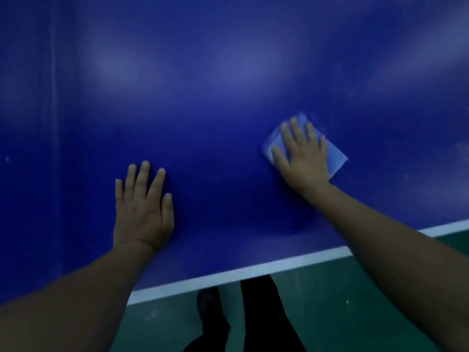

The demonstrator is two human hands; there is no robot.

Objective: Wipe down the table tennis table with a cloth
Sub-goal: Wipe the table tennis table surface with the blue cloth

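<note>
**Both palms down on the blue table, cloth under the right**

Right now I see both of my hands lying flat on the table tennis table (215, 97), whose dark blue top fills most of the head view. My right hand (303, 156) is pressed palm down on the cloth (335, 158), a light blue folded piece sitting on the right half of the tabletop, a little way in from the near edge. The fingers (295, 130) are spread and extended across it rather than curled, so I am pinning the cloth against the surface, not gripping it in a fist. Cloth corners poke out beyond my fingertips and to the right of my wrist.

My left hand (143, 207) rests open on bare tabletop, well apart from the cloth, fingers straight and slightly fanned, holding nothing.

A white line (253, 271) runs along the near edge of the table, slanting up towards the right. Below it I see green floor (355, 301), plus dark trouser legs (264, 313) and a dark shoe (208, 301) close to the table edge. Soft pale reflections sit on the far part of the tabletop, and a few tiny light specks dot the surface near the cloth.
</note>
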